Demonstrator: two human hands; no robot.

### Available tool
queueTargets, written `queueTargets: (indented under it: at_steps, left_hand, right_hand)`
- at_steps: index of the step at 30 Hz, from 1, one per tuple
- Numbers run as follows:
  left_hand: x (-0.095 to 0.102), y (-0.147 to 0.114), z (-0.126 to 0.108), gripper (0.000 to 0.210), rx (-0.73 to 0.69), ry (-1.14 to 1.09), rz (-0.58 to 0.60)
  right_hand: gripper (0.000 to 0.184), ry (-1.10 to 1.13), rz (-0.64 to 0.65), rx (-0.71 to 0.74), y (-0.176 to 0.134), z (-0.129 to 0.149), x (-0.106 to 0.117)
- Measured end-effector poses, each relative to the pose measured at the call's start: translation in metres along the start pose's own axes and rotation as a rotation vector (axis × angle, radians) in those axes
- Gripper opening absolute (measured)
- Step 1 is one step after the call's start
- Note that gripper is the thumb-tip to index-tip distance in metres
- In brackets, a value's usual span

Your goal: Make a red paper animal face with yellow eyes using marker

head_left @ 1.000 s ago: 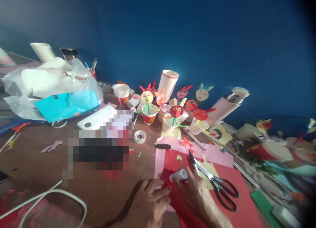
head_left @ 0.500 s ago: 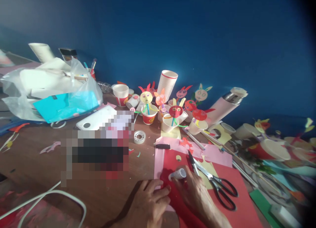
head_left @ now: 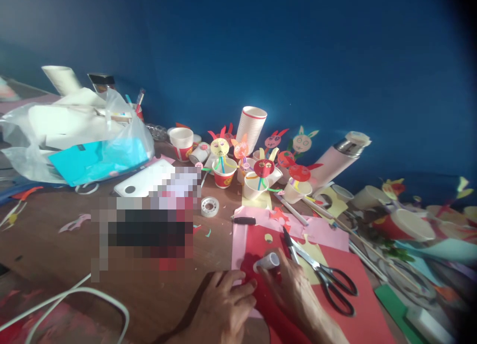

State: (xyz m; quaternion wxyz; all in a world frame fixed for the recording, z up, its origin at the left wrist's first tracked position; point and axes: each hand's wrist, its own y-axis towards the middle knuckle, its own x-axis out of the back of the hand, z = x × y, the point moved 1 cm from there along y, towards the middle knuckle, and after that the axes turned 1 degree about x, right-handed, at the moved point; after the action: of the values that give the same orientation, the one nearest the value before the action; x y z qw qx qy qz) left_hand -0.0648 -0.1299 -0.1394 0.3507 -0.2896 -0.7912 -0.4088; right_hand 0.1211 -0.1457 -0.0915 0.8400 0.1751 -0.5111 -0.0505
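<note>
Red paper [head_left: 363, 304] lies over pink paper [head_left: 328, 233] on the brown table. My right hand [head_left: 292, 284] is closed around a white glue stick [head_left: 269, 261], tilted low above the red paper. My left hand [head_left: 229, 304] rests flat at the left edge of the papers, its fingers stretched toward my right hand. Black-handled scissors [head_left: 320, 272] lie half open just right of my right hand, partly over a pale yellow paper scrap [head_left: 315, 252]. A black pen [head_left: 244, 220] sits on the pink sheet beyond my hands.
Paper cups with animal faces on stems [head_left: 255, 185] stand along the wall. A cup stack [head_left: 250, 130], a flask [head_left: 339, 158] and a tape roll [head_left: 209, 207] are nearby. Left are a plastic bag [head_left: 141, 135], a white device [head_left: 143, 180] and a white cable [head_left: 112, 299].
The view has shifted very slightly, so everything appears a few pixels further left. Both hands keep the same pose, with the glue stick still in the right one.
</note>
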Motion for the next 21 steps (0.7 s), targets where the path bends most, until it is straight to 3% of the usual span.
queueTargets:
  at_steps: [7,13,21]
  left_hand:
    - [0.0045,0.0015,-0.0011,0.015,-0.011,-0.03,-0.05]
    - [0.0029,0.0011,-0.0003,0.016,0.004,-0.006,0.006]
    - [0.0037,0.0024,0.0009,0.016,-0.004,-0.054,-0.062]
  right_hand:
    - [0.006,-0.036,-0.019,0.024,0.0003,-0.0015,-0.0015]
    - [0.006,-0.028,-0.005,0.013,-0.0008,0.0009,-0.0009]
    - [0.008,-0.023,-0.012,0.01,-0.0022,-0.0017,-0.0052]
